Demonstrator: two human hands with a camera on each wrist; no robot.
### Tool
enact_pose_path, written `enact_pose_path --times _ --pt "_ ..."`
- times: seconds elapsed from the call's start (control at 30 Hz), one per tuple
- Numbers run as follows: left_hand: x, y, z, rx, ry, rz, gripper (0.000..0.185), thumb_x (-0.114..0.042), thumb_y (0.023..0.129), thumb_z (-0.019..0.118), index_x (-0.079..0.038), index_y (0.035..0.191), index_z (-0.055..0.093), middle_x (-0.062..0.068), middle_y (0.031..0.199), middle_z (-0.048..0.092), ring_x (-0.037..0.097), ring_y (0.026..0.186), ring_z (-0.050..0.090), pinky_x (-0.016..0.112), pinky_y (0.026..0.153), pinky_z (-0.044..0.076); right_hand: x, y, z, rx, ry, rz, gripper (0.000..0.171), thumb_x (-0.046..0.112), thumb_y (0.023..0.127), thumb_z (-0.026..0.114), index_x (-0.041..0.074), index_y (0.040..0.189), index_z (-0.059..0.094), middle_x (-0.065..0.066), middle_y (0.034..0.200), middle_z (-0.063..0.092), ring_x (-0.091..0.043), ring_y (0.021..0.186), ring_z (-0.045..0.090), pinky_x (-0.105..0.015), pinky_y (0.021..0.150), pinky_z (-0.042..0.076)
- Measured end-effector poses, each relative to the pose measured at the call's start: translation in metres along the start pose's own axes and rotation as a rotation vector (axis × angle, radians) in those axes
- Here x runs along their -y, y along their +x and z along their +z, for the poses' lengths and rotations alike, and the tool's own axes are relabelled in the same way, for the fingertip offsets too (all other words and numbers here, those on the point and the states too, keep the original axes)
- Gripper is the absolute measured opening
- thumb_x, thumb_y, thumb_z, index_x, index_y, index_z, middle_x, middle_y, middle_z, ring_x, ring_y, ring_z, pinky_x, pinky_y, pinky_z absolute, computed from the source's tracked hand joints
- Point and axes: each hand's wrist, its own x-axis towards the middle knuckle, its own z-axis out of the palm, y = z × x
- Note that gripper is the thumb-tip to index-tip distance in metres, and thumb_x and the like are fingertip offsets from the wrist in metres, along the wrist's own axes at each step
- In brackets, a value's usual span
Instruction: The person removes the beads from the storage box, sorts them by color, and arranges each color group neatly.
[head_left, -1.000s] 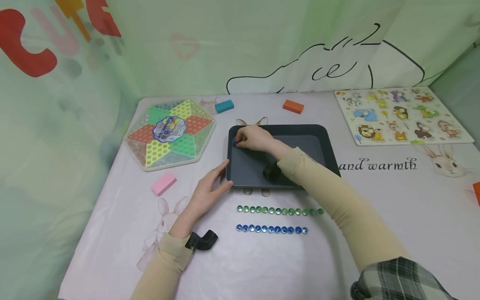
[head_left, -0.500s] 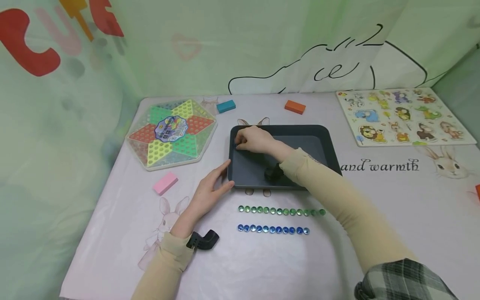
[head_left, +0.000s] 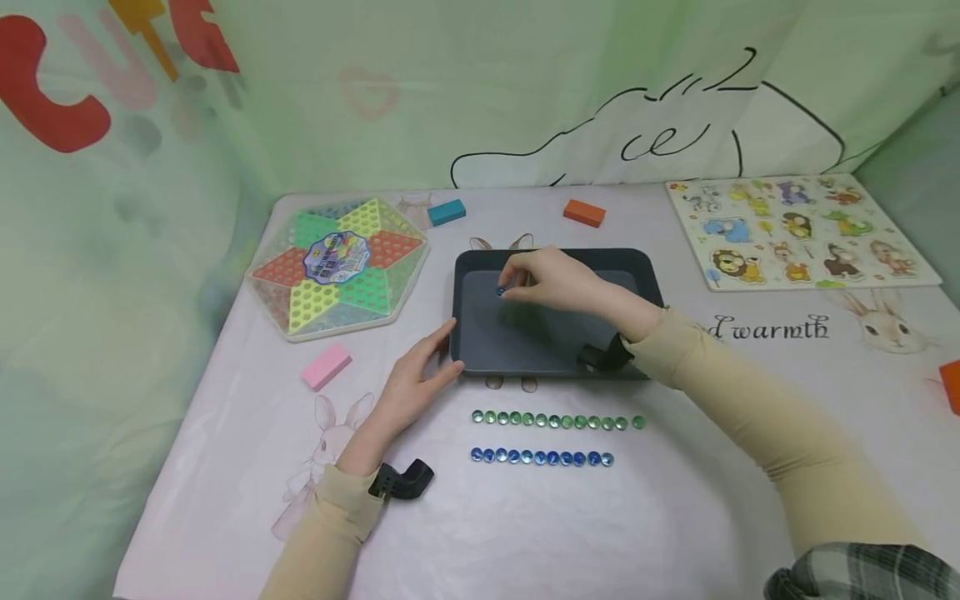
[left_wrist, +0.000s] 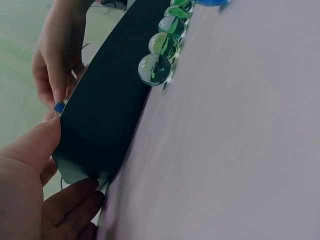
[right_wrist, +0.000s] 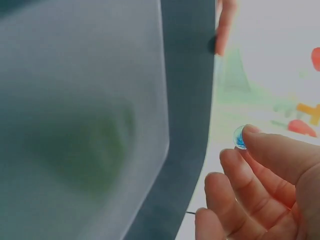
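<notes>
In the head view, my right hand [head_left: 558,281] pinches a blue marble [head_left: 500,291] between thumb and fingertips, raised over the left part of a dark grey tray [head_left: 510,354]. The right wrist view shows this clear marble with blue inside [right_wrist: 240,138] at the thumb tip. My left hand [head_left: 412,377] touches the tray's near left corner with fairly straight, spread fingers. In the left wrist view, its thumb [left_wrist: 37,140] meets the rim. In front of the tray lie a row of green marbles [head_left: 554,422] and, nearer, a row of blue marbles [head_left: 540,457].
A star-patterned checkers board [head_left: 337,267] lies left of the tray, with a pink block [head_left: 327,367] near it. Teal [head_left: 447,212] and orange blocks [head_left: 584,213] lie behind the tray. An animal puzzle board [head_left: 802,233] is at the back right. Another orange block [head_left: 951,385] shows at the right edge.
My right hand has moved rightward from the tray's far left corner, carrying the blue marble, which now shows clearly. The left hand has stayed at the tray's corner.
</notes>
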Motion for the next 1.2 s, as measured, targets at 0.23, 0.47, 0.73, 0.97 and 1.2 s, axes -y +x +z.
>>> enact_pose_path --times 0.23,0.47,0.73,0.97,1.2 --pt "0.001 -0.001 0.000 -0.001 -0.005 0.004 0.060 -0.034 0.090 0.059 -0.031 0.144 0.032 0.001 0.146 0.038 0.019 0.134 0.036 0.038 0.111 0.028 -0.002 -0.041 -0.011 -0.013 0.066 0.006 0.015 0.018 0.086 0.065 0.009 0.098 0.065 -0.001 0.080 0.064 -0.014 0.067 0.054 -0.027 0.061 0.047" --pt "0.001 -0.001 0.000 -0.013 -0.022 0.019 0.060 -0.033 0.090 0.059 -0.028 0.144 0.033 0.004 0.144 0.041 0.022 0.132 0.039 0.040 0.110 0.030 -0.007 -0.083 -0.013 -0.037 0.088 0.027 0.012 0.014 0.085 0.066 0.010 0.097 0.066 -0.002 0.076 0.064 -0.012 0.063 0.051 -0.023 0.055 0.044" --pt "0.002 -0.001 0.001 -0.018 -0.019 0.021 0.059 -0.033 0.090 0.060 -0.029 0.143 0.034 0.005 0.143 0.042 0.021 0.131 0.040 0.040 0.110 0.030 -0.009 -0.127 -0.008 -0.036 0.096 0.070 0.010 0.018 0.084 0.068 0.014 0.094 0.067 0.004 0.073 0.061 -0.006 0.061 0.050 -0.021 0.053 0.043" --pt "0.002 -0.001 0.002 -0.012 -0.020 0.021 0.060 -0.033 0.090 0.059 -0.027 0.144 0.034 0.006 0.143 0.042 0.022 0.131 0.040 0.041 0.110 0.030 -0.013 -0.158 0.005 -0.009 0.099 0.097 0.012 0.014 0.082 0.070 0.017 0.093 0.067 0.008 0.074 0.062 -0.001 0.063 0.050 -0.019 0.053 0.043" --pt "0.001 -0.001 0.001 -0.015 -0.015 0.021 0.059 -0.032 0.090 0.059 -0.026 0.144 0.034 0.006 0.144 0.041 0.023 0.132 0.039 0.041 0.111 0.029 -0.017 -0.175 0.020 0.100 0.137 0.051 0.010 0.021 0.084 0.068 0.019 0.093 0.066 0.014 0.070 0.055 0.002 0.060 0.043 -0.017 0.052 0.040"
